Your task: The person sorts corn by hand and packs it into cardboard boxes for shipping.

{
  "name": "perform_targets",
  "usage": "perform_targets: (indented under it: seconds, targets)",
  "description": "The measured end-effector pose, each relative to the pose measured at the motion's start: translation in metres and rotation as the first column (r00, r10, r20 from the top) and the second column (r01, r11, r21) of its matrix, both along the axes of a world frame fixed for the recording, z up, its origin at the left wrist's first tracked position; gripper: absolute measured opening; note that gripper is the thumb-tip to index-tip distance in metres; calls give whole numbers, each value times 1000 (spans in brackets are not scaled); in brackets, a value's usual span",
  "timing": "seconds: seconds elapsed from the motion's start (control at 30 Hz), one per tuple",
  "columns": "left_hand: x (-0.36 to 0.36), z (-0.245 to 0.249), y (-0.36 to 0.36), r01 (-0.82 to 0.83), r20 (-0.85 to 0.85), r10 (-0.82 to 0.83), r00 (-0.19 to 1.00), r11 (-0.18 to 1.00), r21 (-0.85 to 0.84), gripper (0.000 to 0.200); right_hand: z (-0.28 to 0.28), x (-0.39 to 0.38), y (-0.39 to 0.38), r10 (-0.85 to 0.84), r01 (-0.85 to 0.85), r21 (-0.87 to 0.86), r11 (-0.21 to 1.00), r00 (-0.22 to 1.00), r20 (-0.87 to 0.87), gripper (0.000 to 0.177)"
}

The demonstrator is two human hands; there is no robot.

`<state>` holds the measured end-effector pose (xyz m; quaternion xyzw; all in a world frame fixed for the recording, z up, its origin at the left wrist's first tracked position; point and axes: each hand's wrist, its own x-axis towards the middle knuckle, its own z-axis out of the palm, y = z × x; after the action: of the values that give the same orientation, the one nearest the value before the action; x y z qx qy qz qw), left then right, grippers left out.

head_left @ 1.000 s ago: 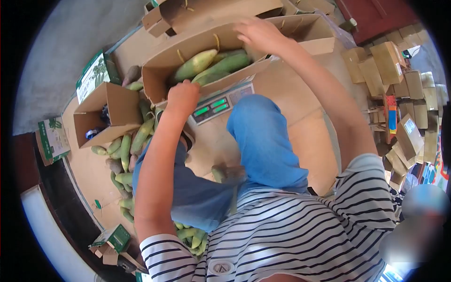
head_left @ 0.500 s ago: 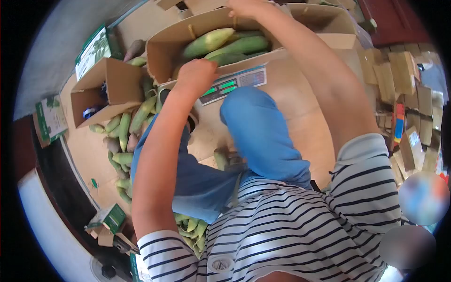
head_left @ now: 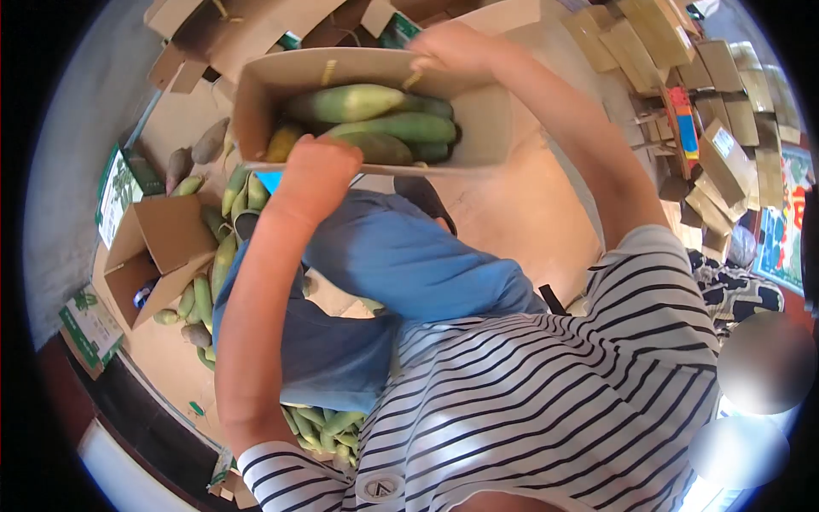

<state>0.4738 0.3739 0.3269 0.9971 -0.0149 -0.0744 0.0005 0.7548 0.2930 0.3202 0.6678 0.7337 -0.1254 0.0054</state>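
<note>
A cardboard box [head_left: 485,115] of long green vegetables [head_left: 397,128] that look like radishes is held up in front of my knees. My left hand [head_left: 320,171] is closed over its near rim. My right hand [head_left: 448,47] grips the far rim toward the right, beside a yellow cord handle [head_left: 412,80]. The fingers inside the near rim are partly hidden. Under the left part of the box shows a small strip of blue [head_left: 270,180]; the rest there is covered.
On the left stand a small open carton [head_left: 175,239] and loose green vegetables [head_left: 203,299] along my leg. More vegetables [head_left: 328,431] lie below my thigh. Other open cartons [head_left: 247,34] are at the far side. Stacked small boxes [head_left: 725,64] fill the right.
The box has risen off the digital scale and moved left and toward me, with both hands on it. My bent knee has swung left, and the scale display is now hidden.
</note>
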Motion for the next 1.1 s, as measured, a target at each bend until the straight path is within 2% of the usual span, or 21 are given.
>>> perform_targets:
  seconds: [0.07, 0.17, 0.2, 0.27, 0.33, 0.37, 0.4, 0.47, 0.53, 0.6, 0.63, 0.67, 0.7, 0.8, 0.9, 0.93, 0.97, 1.0, 1.03, 1.07, 1.1]
  targets:
    - [27, -1, -26, 119, 22, -119, 993, 993, 22, 8, -22, 23, -69, -155, 168, 63, 984, 973, -172, 31]
    - [76, -17, -77, 250, 42, -247, 968, 967, -58, 6, -47, 52, -172, -308, 318, 120, 941, 947, -93, 34]
    - [95, -26, -95, 304, 124, -293, 948, 949, -81, 6, -50, 60, -207, -340, 351, 173, 920, 936, -88, 34]
    - [139, -38, -132, 404, 110, -395, 912, 912, -72, 6, -41, 69, -274, -543, 545, 7, 838, 836, -84, 33]
    - [174, -46, -165, 438, 243, -409, 880, 896, -77, 8, -46, 84, -349, -663, 667, -57, 743, 723, -193, 29]
    - [187, -48, -180, 445, 282, -417, 864, 895, -41, 8, -44, 81, -384, -757, 758, -75, 647, 628, -181, 29]
    - [195, -37, -193, 411, 391, -322, 862, 896, -169, 10, -43, 73, -420, -842, 842, -92, 532, 514, -164, 28]
    - [199, 10, -199, 392, 516, -217, 829, 882, -260, 14, -86, 60, -500, -935, 936, -99, 338, 322, -151, 26]
    - [185, 43, -179, 372, 558, -163, 813, 884, -284, 12, -128, 36, -556, -969, 974, 52, 222, 214, 126, 27]
    - [156, 52, -142, 355, 576, -110, 810, 874, -332, 11, -132, 16, -598, -1000, 999, -41, -11, -10, 8, 29]
    - [137, 66, -121, 307, 490, -122, 863, 897, -318, 14, -139, 12, -611, -998, 998, -8, -56, -56, -18, 33]
    - [118, 63, -104, 185, 346, -39, 937, 897, -402, 18, -148, 3, -627, -993, 994, 26, -111, -109, -42, 37]
    - [97, 64, -91, 99, 291, 27, 956, 908, -407, 23, -152, 0, -640, -984, 983, 68, -170, -165, -71, 41]
    - [51, 89, -67, -120, 126, 185, 975, 908, -400, 16, -155, 17, -663, -993, 990, -84, -116, -115, 22, 43]
    - [19, 84, -49, -289, 132, 371, 919, 863, -415, 17, -134, 62, -627, -953, 986, 82, -147, -163, 257, 49]
    - [14, 76, -40, -301, 169, 381, 909, 881, -364, 17, -106, 77, -581, -949, 973, 224, -52, -118, 293, 48]
    - [6, 65, -32, -316, 203, 389, 899, 896, -313, 17, -81, 87, -531, -979, 897, 431, 97, 6, 206, 35]
    - [0, 55, -26, -331, 235, 393, 889, 906, -265, 18, -64, 96, -484, -980, 884, 431, 182, 127, 153, 34]
    - [-5, 48, -23, -365, 177, 398, 900, 911, -190, 19, -57, 106, -444, -964, 860, 435, 266, 244, 106, 32]
    - [-9, 41, -20, -396, 117, 409, 905, 911, -116, 20, -72, 121, -412, -959, 900, 332, 284, 274, 77, 31]
    - [-14, 36, -17, -425, 57, 426, 903, 905, -36, 21, -75, 132, -396, -953, 919, 274, 282, 302, -33, 32]
